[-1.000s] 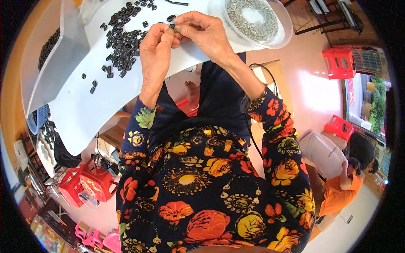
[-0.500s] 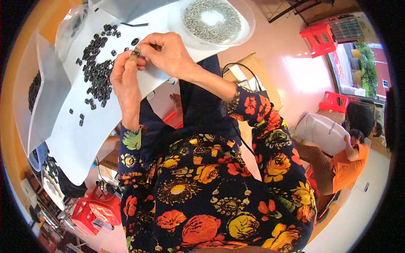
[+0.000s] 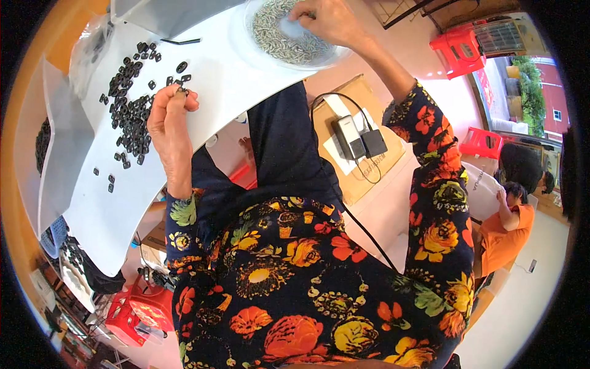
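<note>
Black clip (image 3: 182, 90) pinched in left hand (image 3: 169, 120) above white table (image 3: 227, 80), right hand (image 3: 329, 21) fingers dipped in dish of pins (image 3: 289, 37)

The table (image 3: 215, 80) has a smooth, matt white top. The small black parts (image 3: 132, 117) on its left look like dull plastic or rubber. The far bowl (image 3: 332, 58) is clear, glossy plastic, holding grey metal pins (image 3: 276, 37). The box (image 3: 369, 104) on the right is brown cardboard; the stools (image 3: 458, 49) are shiny red plastic.
</note>
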Available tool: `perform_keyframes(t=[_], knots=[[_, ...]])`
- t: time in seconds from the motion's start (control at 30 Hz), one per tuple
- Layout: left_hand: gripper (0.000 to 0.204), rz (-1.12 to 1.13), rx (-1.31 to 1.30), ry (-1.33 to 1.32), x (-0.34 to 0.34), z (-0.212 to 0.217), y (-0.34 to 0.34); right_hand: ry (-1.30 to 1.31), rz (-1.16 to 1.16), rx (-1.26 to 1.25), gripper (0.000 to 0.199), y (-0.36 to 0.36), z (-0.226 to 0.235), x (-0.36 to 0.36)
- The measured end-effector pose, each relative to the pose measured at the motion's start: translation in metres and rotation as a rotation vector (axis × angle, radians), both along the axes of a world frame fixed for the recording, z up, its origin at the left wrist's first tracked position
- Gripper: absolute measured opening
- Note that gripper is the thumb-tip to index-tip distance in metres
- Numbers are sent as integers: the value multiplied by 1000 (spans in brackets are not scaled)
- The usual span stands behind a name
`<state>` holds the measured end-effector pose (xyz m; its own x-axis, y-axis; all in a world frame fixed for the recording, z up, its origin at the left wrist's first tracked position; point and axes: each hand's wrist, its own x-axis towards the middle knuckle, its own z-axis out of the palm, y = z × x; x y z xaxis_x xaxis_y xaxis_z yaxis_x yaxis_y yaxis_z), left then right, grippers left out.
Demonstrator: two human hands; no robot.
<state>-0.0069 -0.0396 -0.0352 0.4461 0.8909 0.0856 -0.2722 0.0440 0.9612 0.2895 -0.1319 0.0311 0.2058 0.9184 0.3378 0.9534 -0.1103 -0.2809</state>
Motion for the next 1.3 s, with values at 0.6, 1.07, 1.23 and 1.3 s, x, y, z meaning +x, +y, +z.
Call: perform_keyframes(t=[0.6, 1.07, 1.23, 1.3], knots=[[12, -5, 13, 61, -1, 4, -3, 183, -36, -263, 16, 13, -1, -7], [13, 28, 6, 124, 0, 10, -6, -164, -66, -238, 18, 18, -8, -8], [14, 59, -31, 98, 0, 6, -6, -253, -143, -169, 20, 19, 11, -18], [14, 4, 7, 97, 1, 6, -5, -3, -122, -119, 18, 15, 32, -40]])
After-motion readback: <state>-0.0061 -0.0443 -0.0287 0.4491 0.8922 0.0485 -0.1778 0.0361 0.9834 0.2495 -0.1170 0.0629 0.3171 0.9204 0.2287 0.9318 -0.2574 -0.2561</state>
